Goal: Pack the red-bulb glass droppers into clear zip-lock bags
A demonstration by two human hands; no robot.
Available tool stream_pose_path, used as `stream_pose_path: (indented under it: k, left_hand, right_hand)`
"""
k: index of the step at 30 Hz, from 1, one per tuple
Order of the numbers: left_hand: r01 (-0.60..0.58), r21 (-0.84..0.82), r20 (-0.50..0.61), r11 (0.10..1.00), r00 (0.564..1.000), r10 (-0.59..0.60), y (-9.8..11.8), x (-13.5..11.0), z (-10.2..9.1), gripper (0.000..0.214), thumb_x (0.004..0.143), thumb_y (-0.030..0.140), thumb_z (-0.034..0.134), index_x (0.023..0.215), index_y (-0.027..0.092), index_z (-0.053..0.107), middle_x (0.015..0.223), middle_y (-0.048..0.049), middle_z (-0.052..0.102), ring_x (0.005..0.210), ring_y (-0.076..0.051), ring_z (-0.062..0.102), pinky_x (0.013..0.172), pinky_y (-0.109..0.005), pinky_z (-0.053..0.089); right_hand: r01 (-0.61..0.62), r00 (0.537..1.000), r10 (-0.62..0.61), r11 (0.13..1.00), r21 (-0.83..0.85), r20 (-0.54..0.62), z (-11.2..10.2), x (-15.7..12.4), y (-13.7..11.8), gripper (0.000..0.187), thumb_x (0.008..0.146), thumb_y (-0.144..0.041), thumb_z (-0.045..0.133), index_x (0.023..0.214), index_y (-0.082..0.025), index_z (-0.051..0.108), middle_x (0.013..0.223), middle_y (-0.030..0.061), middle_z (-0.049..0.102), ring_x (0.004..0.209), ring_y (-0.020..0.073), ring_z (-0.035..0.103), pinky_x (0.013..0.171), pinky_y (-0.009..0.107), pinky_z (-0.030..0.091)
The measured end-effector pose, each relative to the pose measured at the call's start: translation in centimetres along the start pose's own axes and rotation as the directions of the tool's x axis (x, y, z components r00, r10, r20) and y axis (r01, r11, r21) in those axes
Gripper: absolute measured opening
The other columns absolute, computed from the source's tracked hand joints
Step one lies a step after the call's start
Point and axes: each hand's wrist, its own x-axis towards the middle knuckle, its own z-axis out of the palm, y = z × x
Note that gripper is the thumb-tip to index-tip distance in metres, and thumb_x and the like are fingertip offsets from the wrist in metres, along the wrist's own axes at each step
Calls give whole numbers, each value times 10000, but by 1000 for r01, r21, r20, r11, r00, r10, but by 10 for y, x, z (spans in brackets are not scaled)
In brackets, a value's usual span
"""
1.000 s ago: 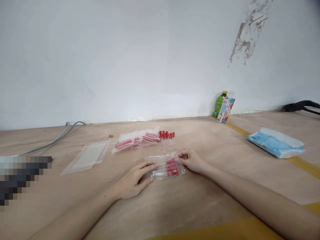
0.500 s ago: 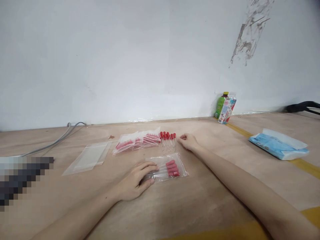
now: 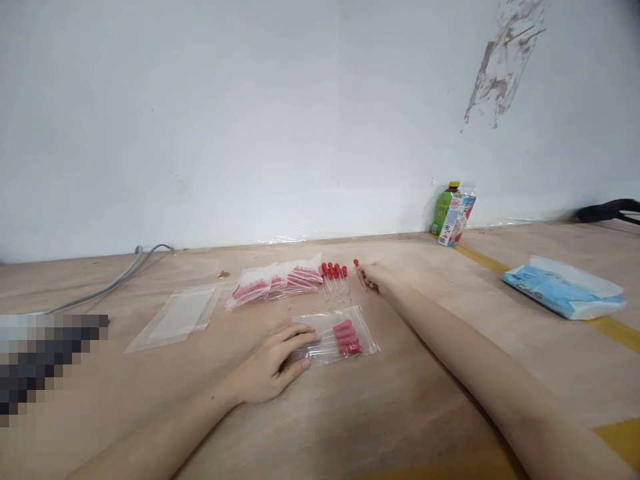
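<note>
My left hand (image 3: 273,363) lies over the left end of a clear zip bag (image 3: 367,333), fingers and thumb spread apart and resting on it. Inside that bag are several droppers with red rubber bulbs (image 3: 347,337), their thin clear tubes pointing left under my fingers. My right hand (image 3: 377,275) pinches a single red-bulbed dropper (image 3: 357,264), its bulb up and its tube slanting down to the right. Just left of it, loose droppers (image 3: 335,272) lie in a row on the table. Filled bags (image 3: 275,283) of red-bulbed droppers overlap beside that row.
Flat clear bags (image 3: 180,313) lie on the wooden table (image 3: 300,440) at the left. Grey cable (image 3: 115,283) runs behind them. A green bottle (image 3: 443,210) and a printed carton (image 3: 456,220) stand by the wall. A blue tissue pack (image 3: 560,290) lies at right.
My right hand has taken one dropper from the right end of the row and drawn it slightly right, apart from the others. My left hand has stayed on the bag.
</note>
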Motion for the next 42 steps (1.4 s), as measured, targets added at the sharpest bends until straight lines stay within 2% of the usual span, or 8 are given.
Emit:
stream_pose_path:
  k: [6, 10, 14, 22, 27, 29, 36, 42]
  left_hand:
    - [0, 6, 1, 1000, 1000, 0, -2, -1, 2, 375, 881, 259, 405, 1256, 251, 410, 1260, -54, 428, 1144, -200, 407, 968, -359, 354]
    - [38, 31, -9, 999, 999, -37, -2, -1, 1, 408, 876, 284, 423, 1278, 237, 373, 1262, -58, 439, 1160, -207, 394, 982, -376, 335]
    - [60, 42, 11, 997, 998, -60, -1, -1, 0, 409, 878, 287, 421, 1280, 228, 368, 1267, -57, 440, 1160, -198, 395, 986, -369, 334]
    - [31, 30, 43, 999, 999, -32, -1, 1, -2, 400, 885, 271, 405, 1283, 244, 379, 1268, -59, 426, 1151, -197, 405, 972, -369, 351]
    - [42, 36, 53, 998, 998, -43, -1, -1, -3, 412, 881, 273, 409, 1291, 248, 370, 1285, -53, 414, 1168, -201, 389, 982, -374, 340]
    - [42, 38, 55, 998, 998, -44, -1, -1, -3, 414, 881, 274, 409, 1292, 249, 370, 1286, -53, 413, 1169, -203, 390, 981, -374, 342]
    - [38, 33, 42, 999, 998, -40, -1, 0, -3, 406, 881, 279, 408, 1285, 250, 382, 1282, -56, 422, 1163, -211, 398, 977, -382, 345]
    - [25, 29, 42, 999, 999, -26, -1, 0, -3, 408, 886, 276, 399, 1292, 248, 371, 1290, -59, 413, 1163, -209, 398, 977, -387, 345]
  right_hand:
    - [94, 996, -84, 933, 348, -41, -28, -49, 16, 61, 775, -234, 447, 799, -194, 408, 618, -25, 538, 364, 27, 347, 327, 143, 271]
    - [127, 992, -121, 822, 555, -47, -34, -84, 28, 341, 701, -233, 551, 965, -247, 335, 607, -64, 547, 415, 62, 461, 365, 154, 376]
    - [114, 991, -135, 726, 678, -22, -27, -100, 29, 360, 671, -205, 573, 921, -254, 319, 621, -63, 581, 486, 100, 570, 460, 211, 474]
    - [112, 986, -164, 697, 708, 5, -17, -111, 21, 281, 700, -279, 539, 831, -242, 293, 631, -60, 583, 526, 136, 617, 506, 270, 503]
    - [296, 955, -218, 768, 568, -203, -23, -115, 19, 323, 707, -332, 535, 880, -248, 276, 621, -95, 554, 420, 101, 555, 399, 220, 452]
    - [290, 956, -200, 767, 572, -216, -25, -115, 18, 323, 707, -315, 537, 879, -249, 273, 611, -100, 547, 422, 100, 557, 410, 224, 462]
    - [81, 996, -82, 696, 713, -33, -15, -121, 19, 284, 680, -201, 554, 825, -232, 312, 599, -59, 567, 548, 142, 626, 536, 279, 523]
    - [53, 994, -106, 712, 700, 33, -13, -126, 18, 271, 695, -183, 540, 823, -235, 307, 608, -52, 586, 554, 135, 627, 552, 266, 517]
